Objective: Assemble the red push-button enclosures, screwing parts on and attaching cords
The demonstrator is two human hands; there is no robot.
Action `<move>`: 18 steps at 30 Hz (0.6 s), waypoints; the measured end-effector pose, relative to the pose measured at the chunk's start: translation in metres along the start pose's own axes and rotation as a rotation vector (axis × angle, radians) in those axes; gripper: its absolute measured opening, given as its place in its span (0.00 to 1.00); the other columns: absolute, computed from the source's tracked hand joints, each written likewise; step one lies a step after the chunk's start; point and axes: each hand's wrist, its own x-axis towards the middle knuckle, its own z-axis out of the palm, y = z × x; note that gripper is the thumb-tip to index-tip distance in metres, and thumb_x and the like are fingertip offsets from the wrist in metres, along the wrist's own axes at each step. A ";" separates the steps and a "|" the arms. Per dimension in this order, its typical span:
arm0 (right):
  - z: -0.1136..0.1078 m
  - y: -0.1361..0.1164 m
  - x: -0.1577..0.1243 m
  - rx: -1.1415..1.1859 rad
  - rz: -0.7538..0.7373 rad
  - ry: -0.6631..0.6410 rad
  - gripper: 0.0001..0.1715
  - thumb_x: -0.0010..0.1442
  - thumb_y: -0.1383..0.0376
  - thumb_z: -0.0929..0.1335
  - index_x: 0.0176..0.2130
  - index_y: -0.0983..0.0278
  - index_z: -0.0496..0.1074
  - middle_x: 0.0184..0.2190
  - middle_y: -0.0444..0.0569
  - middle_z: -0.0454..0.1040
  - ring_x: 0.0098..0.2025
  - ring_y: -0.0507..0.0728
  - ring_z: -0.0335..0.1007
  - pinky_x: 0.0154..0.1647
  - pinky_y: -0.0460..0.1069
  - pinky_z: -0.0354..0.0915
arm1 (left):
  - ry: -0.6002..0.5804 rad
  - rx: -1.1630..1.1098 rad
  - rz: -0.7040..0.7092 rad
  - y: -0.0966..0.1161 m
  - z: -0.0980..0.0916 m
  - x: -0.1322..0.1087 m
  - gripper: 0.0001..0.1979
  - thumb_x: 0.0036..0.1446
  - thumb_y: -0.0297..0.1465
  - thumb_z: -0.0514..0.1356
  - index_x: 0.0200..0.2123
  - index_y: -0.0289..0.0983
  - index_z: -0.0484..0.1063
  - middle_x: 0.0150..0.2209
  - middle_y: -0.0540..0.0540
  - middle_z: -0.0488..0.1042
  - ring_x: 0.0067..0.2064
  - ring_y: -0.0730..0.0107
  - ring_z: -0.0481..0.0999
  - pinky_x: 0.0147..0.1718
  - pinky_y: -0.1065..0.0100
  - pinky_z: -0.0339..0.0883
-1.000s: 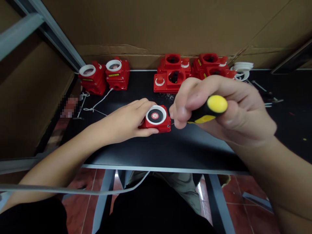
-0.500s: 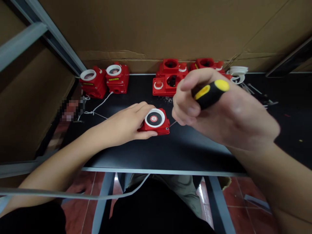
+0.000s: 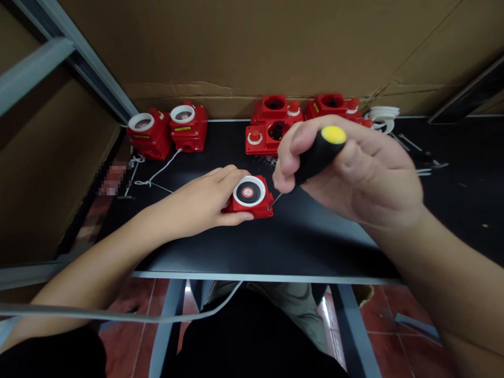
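Observation:
A red housing with a white ring and a dark round centre lies on the black tabletop. My left hand grips its left side, thumb along the near edge and fingers over the far side. My right hand is closed around a screwdriver with a black handle and yellow end cap. The thin shaft slants down to the left, and its tip is at a screw on the housing's right near corner. Whether the tip sits in the screw head I cannot tell.
Two red boxes with white rings stand at the back left, with white string beside them. Several open red housings sit at the back middle. White rings and loose metal pieces lie at the back right. A pale cable crosses in front.
My right hand has turned with the screwdriver and shifted slightly left; the handle is now more upright. My left hand and the housing have stayed nearly still.

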 end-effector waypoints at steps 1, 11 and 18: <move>0.001 0.001 -0.002 -0.004 -0.003 0.016 0.24 0.75 0.45 0.80 0.58 0.57 0.81 0.47 0.48 0.83 0.54 0.63 0.86 0.57 0.60 0.87 | -0.001 0.003 -0.005 0.000 0.000 0.000 0.29 0.78 0.46 0.71 0.72 0.39 0.73 0.67 0.34 0.82 0.66 0.42 0.84 0.68 0.47 0.77; 0.013 0.000 -0.018 0.026 -0.036 0.232 0.27 0.50 0.79 0.90 0.36 0.58 0.80 0.37 0.37 0.80 0.37 0.52 0.84 0.45 0.50 0.83 | -0.019 0.008 -0.035 0.004 -0.004 0.000 0.24 0.78 0.46 0.71 0.66 0.39 0.75 0.61 0.36 0.82 0.61 0.46 0.84 0.67 0.51 0.76; 0.015 0.008 -0.022 -0.007 -0.078 0.157 0.12 0.79 0.57 0.79 0.52 0.54 0.75 0.41 0.36 0.84 0.36 0.53 0.85 0.45 0.52 0.82 | 0.006 -0.030 0.008 0.000 -0.004 -0.001 0.22 0.77 0.47 0.71 0.65 0.42 0.75 0.63 0.38 0.83 0.63 0.45 0.84 0.64 0.51 0.77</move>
